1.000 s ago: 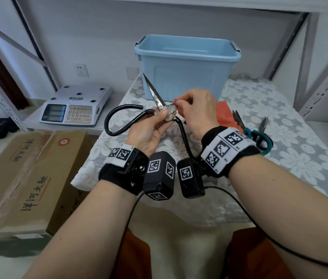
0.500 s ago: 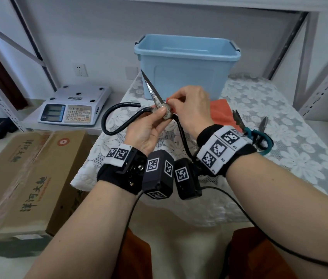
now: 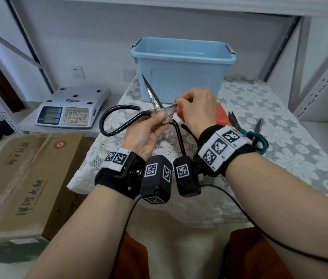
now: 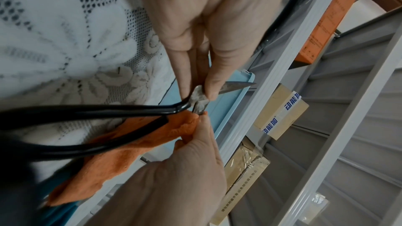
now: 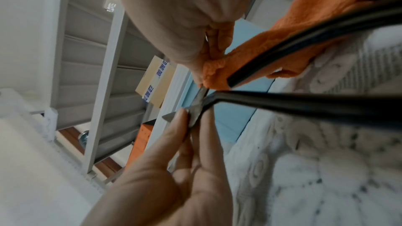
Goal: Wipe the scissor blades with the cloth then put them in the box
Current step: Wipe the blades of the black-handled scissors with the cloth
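Note:
Large scissors (image 3: pixel 154 101) with black looped handles are held above the lace-covered table (image 3: pixel 279 117), blades spread apart. My left hand (image 3: pixel 162 120) pinches them at the pivot (image 4: pixel 199 100), thumb and fingers on either side. One rusty blade points up and to the left. My right hand (image 3: pixel 179 103) pinches the orange cloth (image 3: pixel 221 115) round the other blade; its tip is hidden inside the cloth (image 5: pixel 217 73). The rest of the cloth (image 4: pixel 130 152) hangs under the handles. The light blue box (image 3: pixel 183 71) stands open-topped just behind the hands.
A second pair of scissors (image 3: pixel 248 135) with teal handles lies on the table right of my right wrist. An electronic scale (image 3: pixel 72 109) sits on a low shelf at left, a cardboard carton (image 3: pixel 28 178) below it. Grey rack uprights (image 3: pixel 299 63) flank the table.
The right hand with the cloth has slid away from the pivot along the blade, so a short stretch of that blade now shows. The left hand's hold at the pivot is unchanged.

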